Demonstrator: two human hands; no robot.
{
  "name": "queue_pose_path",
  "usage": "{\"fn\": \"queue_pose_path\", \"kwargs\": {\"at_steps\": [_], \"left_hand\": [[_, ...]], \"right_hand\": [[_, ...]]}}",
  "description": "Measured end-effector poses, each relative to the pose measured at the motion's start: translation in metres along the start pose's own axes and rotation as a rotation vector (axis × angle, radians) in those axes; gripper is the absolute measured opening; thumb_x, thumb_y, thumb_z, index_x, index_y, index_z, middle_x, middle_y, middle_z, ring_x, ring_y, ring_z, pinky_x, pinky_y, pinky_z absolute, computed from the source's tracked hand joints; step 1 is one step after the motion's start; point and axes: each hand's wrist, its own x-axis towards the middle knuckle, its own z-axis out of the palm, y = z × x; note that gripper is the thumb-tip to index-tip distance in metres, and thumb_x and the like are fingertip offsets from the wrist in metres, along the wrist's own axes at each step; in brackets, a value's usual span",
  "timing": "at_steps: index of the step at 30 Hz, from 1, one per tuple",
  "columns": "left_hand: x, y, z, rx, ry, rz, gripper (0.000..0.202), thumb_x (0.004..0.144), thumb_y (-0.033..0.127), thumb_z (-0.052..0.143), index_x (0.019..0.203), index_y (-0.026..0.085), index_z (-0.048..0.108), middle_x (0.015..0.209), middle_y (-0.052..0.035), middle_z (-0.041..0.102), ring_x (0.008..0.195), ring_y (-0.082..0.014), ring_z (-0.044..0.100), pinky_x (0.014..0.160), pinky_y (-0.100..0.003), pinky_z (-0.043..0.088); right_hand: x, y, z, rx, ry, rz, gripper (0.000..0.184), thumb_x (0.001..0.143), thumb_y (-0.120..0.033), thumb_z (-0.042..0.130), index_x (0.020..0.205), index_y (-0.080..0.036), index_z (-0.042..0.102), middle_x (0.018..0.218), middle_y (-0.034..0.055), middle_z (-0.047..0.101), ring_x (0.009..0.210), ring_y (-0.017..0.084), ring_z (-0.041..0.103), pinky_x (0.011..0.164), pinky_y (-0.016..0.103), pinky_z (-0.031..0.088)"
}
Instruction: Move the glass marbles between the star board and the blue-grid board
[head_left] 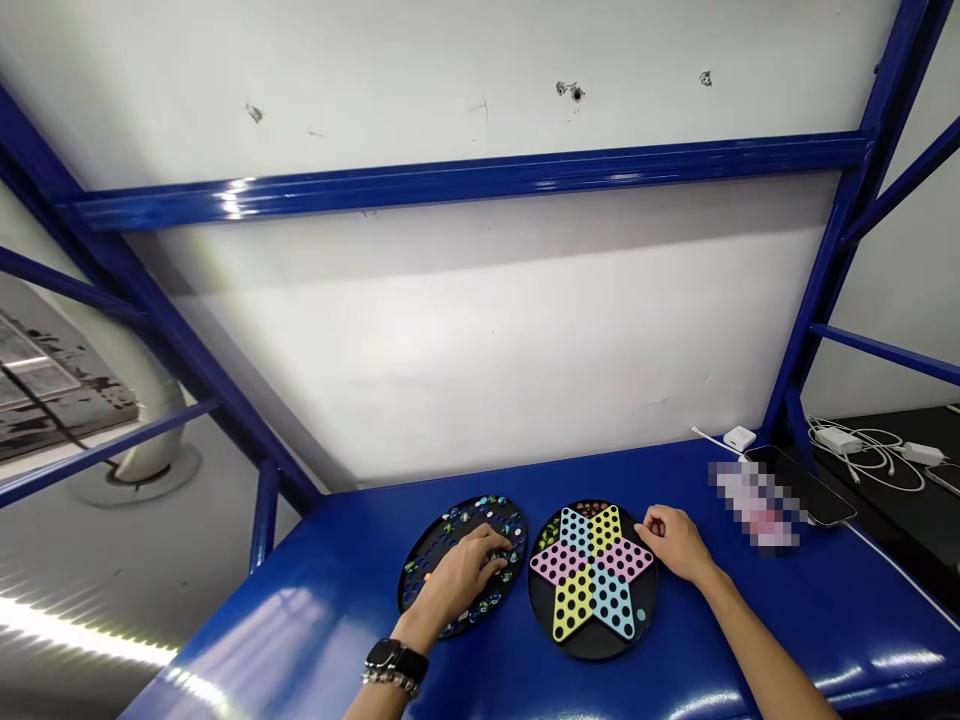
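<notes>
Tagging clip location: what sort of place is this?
Probably a workshop or lab-style work room, not a home: a blue-painted steel bench frame, a marked white wall behind it, and charger bricks with loose cables off to the right.

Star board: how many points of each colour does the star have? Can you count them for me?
Pink points: 2
Yellow points: 2
Blue points: 2
Total: 6

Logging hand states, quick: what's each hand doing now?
Left hand: curled over the black marble board; cannot tell if holding one.
Right hand: loosely open, nothing visible in it.
</notes>
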Motion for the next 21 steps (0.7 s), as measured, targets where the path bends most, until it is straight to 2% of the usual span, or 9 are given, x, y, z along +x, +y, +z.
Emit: {"fn": "queue_pose_path", "kwargs": {"at_steps": [3,5,8,10,14,21], "left_hand": [[0.0,0.001,-0.006,-0.077,0.068,-0.01,0.035,0.09,0.049,0.051,0.103,0.025,0.074,0.107,-0.0068,0.069,0.083,-0.0219,0.066,0.082,-0.036,0.053],[-0.001,0.0,-0.009,-0.193,0.134,-0.064,0.042,0.089,0.056,0.052,0.107,0.024,0.072,0.106,-0.0074,0.07,0.084,-0.0224,0.065,0.082,-0.037,0.054],[-0.003,-0.001,-0.009,-0.519,0.234,-0.2,0.058,0.086,0.067,0.052,0.119,0.021,0.067,0.11,-0.0101,0.07,0.093,-0.024,0.065,0.079,-0.036,0.056],[-0.003,0.001,-0.004,-0.763,0.273,-0.268,0.066,0.086,0.07,0.051,0.127,0.019,0.061,0.115,-0.0108,0.067,0.094,-0.0218,0.065,0.077,-0.033,0.056],[-0.001,0.014,0.01,-1.035,0.228,-0.274,0.066,0.089,0.065,0.052,0.137,0.021,0.052,0.114,-0.0091,0.064,0.089,-0.0161,0.066,0.074,-0.029,0.058],[0.02,0.055,0.037,-1.101,0.156,-0.222,0.06,0.087,0.065,0.06,0.129,0.023,0.06,0.11,-0.0094,0.066,0.094,-0.0179,0.07,0.084,-0.034,0.061]], "right_hand": [[0.0,0.001,0.0,-0.002,0.001,-0.001,0.029,0.085,-0.038,0.057,0.062,-0.022,0.051,0.063,-0.0017,0.058,0.059,0.014,0.05,0.057,0.025,0.035],[-0.001,0.002,0.0,0.0,0.0,-0.008,0.029,0.086,-0.038,0.057,0.062,-0.022,0.051,0.063,-0.0016,0.058,0.059,0.014,0.05,0.057,0.026,0.034],[-0.001,0.001,-0.001,-0.001,0.001,-0.013,0.029,0.086,-0.037,0.057,0.062,-0.022,0.052,0.063,-0.0015,0.058,0.059,0.014,0.05,0.056,0.026,0.033],[-0.001,0.0,-0.001,-0.009,0.004,-0.009,0.028,0.086,-0.037,0.057,0.062,-0.022,0.052,0.062,-0.0015,0.058,0.059,0.014,0.05,0.056,0.026,0.033],[-0.001,0.0,-0.001,-0.026,-0.003,-0.01,0.029,0.086,-0.038,0.056,0.062,-0.023,0.051,0.063,-0.0011,0.058,0.059,0.014,0.051,0.056,0.026,0.034],[0.0,0.003,0.001,-0.024,-0.003,-0.003,0.028,0.086,-0.039,0.056,0.063,-0.022,0.052,0.064,-0.001,0.06,0.061,0.014,0.052,0.057,0.026,0.034]]}}
